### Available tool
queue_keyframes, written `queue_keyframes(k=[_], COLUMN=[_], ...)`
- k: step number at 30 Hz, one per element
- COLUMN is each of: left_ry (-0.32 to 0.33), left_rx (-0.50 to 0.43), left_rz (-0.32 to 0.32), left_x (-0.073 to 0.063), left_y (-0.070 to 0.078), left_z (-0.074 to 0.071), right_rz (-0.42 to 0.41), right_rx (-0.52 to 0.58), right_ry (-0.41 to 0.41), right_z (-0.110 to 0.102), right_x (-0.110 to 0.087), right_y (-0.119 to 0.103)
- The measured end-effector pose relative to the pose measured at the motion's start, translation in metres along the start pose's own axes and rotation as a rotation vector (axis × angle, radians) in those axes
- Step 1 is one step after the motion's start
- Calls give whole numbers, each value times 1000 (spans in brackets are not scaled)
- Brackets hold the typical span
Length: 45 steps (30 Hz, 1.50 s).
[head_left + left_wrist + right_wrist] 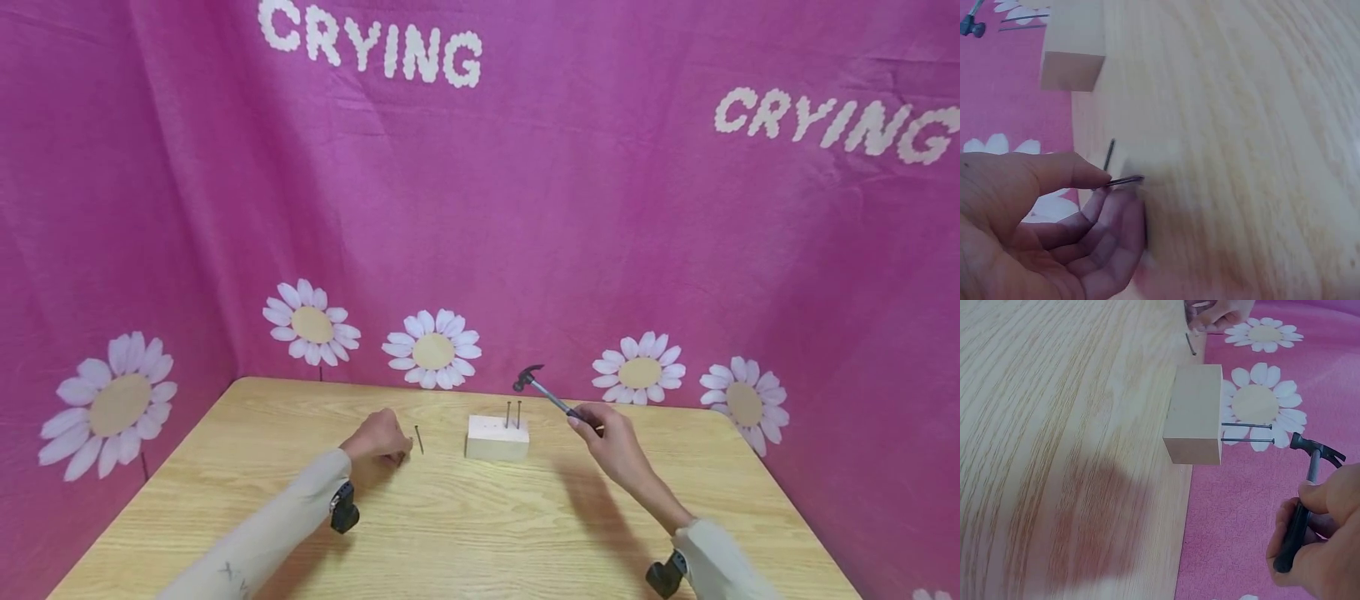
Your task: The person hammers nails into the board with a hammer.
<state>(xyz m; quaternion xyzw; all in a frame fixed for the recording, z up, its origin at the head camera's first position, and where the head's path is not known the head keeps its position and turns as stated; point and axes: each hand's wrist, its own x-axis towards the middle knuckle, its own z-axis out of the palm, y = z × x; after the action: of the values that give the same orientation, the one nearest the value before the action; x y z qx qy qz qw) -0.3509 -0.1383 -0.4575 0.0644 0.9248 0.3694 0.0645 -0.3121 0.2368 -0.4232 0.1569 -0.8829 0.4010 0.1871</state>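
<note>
My left hand (378,437) is low over the table, left of the wooden block (497,450). In the left wrist view its thumb and fingers pinch a nail (1126,181). Another nail (419,440) lies on the table just beside that hand. Two nails (1247,440) stand upright in the block's top, near its right end. My right hand (613,442) grips a claw hammer (551,396) by its black handle. The hammer's head (1316,450) is raised, up and to the right of the two standing nails and apart from them.
The block stands on a light wood-grain table (450,533), toward the far edge. A pink cloth (525,208) with daisies and white lettering hangs behind the table and along its sides. A small black camera is strapped to each wrist.
</note>
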Motion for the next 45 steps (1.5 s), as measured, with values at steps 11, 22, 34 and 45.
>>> queue_keyframes(k=[11,22,34,45], left_ry=[127,148,119,148], left_rx=[-146,-489,-520,-555], left_rz=[110,294,378,424], left_x=[1,21,33,40], left_y=[8,41,76,74], left_z=[-10,23,62,76], right_rz=[-10,22,-5,34], right_rx=[-15,0,-6,4], right_ry=[-13,4,-12,-36], right_z=[1,4,3,5], right_x=[3,-3,-2,-1], right_y=[1,3,-3,-8])
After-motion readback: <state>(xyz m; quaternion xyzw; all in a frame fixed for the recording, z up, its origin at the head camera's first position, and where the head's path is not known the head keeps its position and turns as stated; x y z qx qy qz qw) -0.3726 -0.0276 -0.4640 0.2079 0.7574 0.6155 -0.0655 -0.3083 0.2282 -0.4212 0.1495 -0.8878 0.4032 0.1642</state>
